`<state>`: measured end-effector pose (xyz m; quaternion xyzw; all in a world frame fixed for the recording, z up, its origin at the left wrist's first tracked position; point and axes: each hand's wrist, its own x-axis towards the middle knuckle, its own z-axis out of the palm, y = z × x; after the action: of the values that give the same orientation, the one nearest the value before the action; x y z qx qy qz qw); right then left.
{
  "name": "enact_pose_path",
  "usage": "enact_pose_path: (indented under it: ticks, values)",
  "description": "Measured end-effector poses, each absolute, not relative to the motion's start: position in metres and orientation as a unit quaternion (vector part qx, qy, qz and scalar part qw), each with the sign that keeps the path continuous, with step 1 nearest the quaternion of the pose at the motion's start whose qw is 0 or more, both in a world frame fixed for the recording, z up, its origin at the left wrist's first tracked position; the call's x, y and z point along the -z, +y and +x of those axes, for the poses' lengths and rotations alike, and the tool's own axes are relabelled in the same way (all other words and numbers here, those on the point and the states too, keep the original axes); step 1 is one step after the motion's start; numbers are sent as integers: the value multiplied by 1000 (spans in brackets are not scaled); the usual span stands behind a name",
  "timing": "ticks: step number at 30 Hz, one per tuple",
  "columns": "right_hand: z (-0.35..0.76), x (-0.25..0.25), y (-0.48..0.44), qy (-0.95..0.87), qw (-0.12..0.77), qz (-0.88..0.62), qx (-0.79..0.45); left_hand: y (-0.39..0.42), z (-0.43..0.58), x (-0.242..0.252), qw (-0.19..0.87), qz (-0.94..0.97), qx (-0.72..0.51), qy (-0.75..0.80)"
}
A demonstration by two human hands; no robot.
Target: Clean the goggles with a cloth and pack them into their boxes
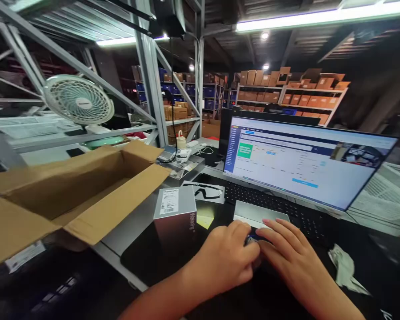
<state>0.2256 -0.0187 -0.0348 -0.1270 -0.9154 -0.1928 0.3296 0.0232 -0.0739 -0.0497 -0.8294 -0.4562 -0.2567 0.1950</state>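
My left hand (231, 253) is closed, its fingers curled around something small, with only a dark bluish bit showing beside the fingertips. Close against it, my right hand (291, 253) has its fingers stretched out over the near edge of a silver box (262, 211); its thumb points toward my left hand. The fingers cover the front of that box. To the left stands a taller silver box (176, 209) with a white barcode label on top. A yellow slip of paper (205, 218) lies beside it, and a card printed with goggles (208, 192) behind it.
An open cardboard box (96, 191) with spread flaps stands at left. A black keyboard (253, 195) lies before a lit monitor (296, 160). A crumpled pale wrapper (345, 266) is at right. A fan (80, 100) and metal rack posts rise behind; shelves hold many cartons.
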Motion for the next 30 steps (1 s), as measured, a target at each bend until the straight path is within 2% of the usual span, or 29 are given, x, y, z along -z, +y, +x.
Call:
enact_pose_path:
  ticks: [13, 16, 20, 24, 26, 30]
  values:
    - [213, 49, -15, -938, 307, -105, 127, -78, 1, 38, 120, -874, 205, -424]
    - [215, 42, -20, -951, 279, -124, 46, -79, -1, 38, 134, -880, 215, -403]
    - [221, 27, -24, -961, 190, -180, -91, -76, 3, 43, 125, -888, 231, -377]
    - [226, 25, -20, -945, 191, -202, -172, -69, 7, 50, 80, -876, 281, -383]
    - [228, 27, -17, -942, 207, -208, -162, -66, 8, 52, 68, -875, 293, -380]
    - [225, 31, -15, -962, 193, -181, -62, -68, 8, 46, 86, -895, 254, -356]
